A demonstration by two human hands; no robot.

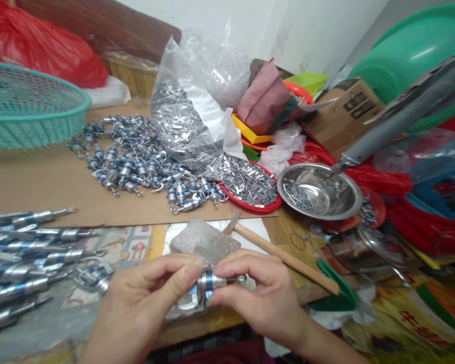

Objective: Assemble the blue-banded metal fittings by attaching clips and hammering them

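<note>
Between my two hands is a silver metal fitting [208,284] with a blue band, a curved hook-like lever at its left and a looped end at its right. My left hand [151,293] pinches its left part with thumb and forefinger. On the other side, the thumb and fingers of my right hand [260,290] close around its body near the loop. Just beyond my hands lies a grey block [202,240]. A wooden handle [288,258] with a metal end slants away to the right. Similar fittings [26,263] lie in a row at the left, blurred.
More fittings [136,156] are heaped on cardboard [41,182]. Behind stand a teal basket [34,111] and a clear bag [178,116] of small metal pieces. A red plate [263,208] holds similar pieces. A grey rod-like tool [394,121] slants over a steel bowl [318,215].
</note>
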